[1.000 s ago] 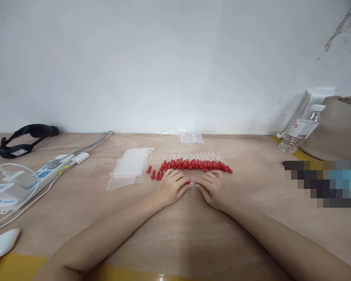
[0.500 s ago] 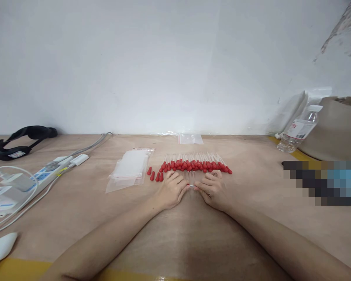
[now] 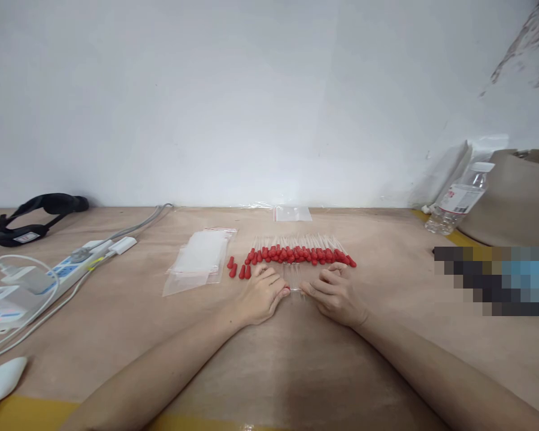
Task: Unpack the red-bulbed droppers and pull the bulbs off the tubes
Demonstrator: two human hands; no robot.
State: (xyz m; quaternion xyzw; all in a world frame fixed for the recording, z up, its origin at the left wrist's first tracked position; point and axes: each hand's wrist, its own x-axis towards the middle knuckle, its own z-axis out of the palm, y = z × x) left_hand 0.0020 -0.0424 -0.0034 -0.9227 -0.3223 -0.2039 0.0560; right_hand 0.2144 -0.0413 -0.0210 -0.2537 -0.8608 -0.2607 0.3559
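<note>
Tube (image 3: 295,290), clear and slim, lies crosswise between both hands: left hand (image 3: 264,295) pinched on a red bulb (image 3: 288,289) (mostly hidden), right hand (image 3: 335,295) pinched at the tube's other end, equally near; red-tipped droppers (image 3: 291,254) lie just beyond, pointing away.

Red on tan and pale grey

The row of bulbs (image 3: 291,254) at the middle is plain red, the tubes (image 3: 317,241) beyond it clear to whitish. A speck of red shows at the left hand (image 3: 265,296). Left, the bags (image 3: 200,251) are translucent white with thin red lines; the power strip (image 3: 85,257) is white with blue. Far left, a black headband (image 3: 56,203). The table (image 3: 269,371) is tan, faintly grained, with yellow strips (image 3: 36,413) near left and far right. The wall (image 3: 206,102) is pale grey, brown-streaked far right; the container (image 3: 512,197) there, beige.
</note>
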